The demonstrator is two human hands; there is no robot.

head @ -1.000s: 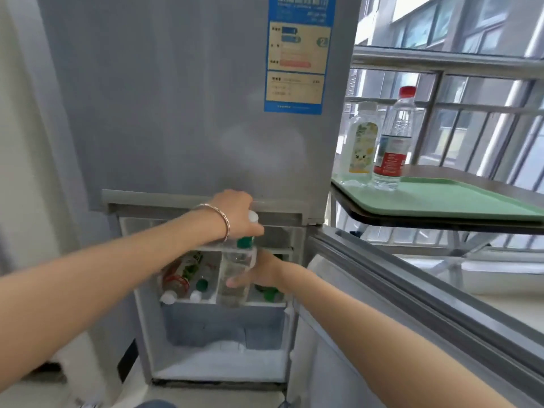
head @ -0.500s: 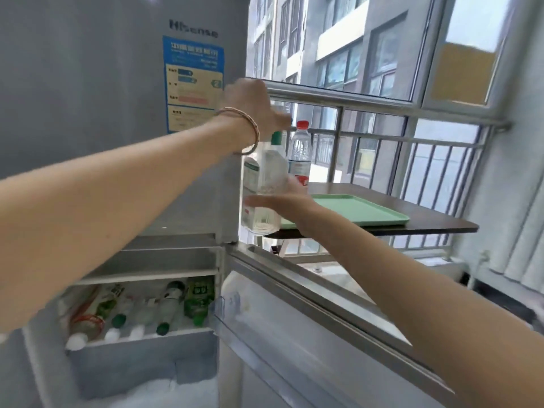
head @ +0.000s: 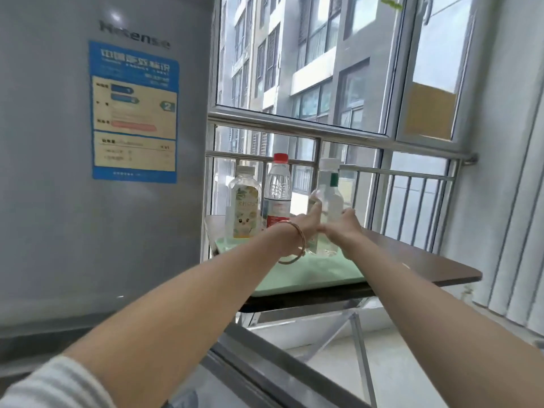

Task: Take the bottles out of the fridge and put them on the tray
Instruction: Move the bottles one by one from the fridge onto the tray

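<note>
Hisense fridge (head: 88, 172) at 9 o'clock, blue sticker (head: 134, 110) text blurred. Green tray (head: 309, 275) on desk (head: 426, 260): cartoon-label bottle (head: 243, 201), red-cap bottle (head: 278, 192), then clear bottle (head: 329, 207), base hidden, pinched btwn left hand (head: 306, 225) & right hand (head: 343, 228) grip.

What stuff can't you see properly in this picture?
All from the head view:
- Clear bottle: its base is hidden behind the left hand and right hand, so whether it rests on the green tray is unclear.
- Blue sticker on the fridge: print too blurred to read.
- Fridge inside: cut off below the frame, so any bottles left there are out of sight.
</note>
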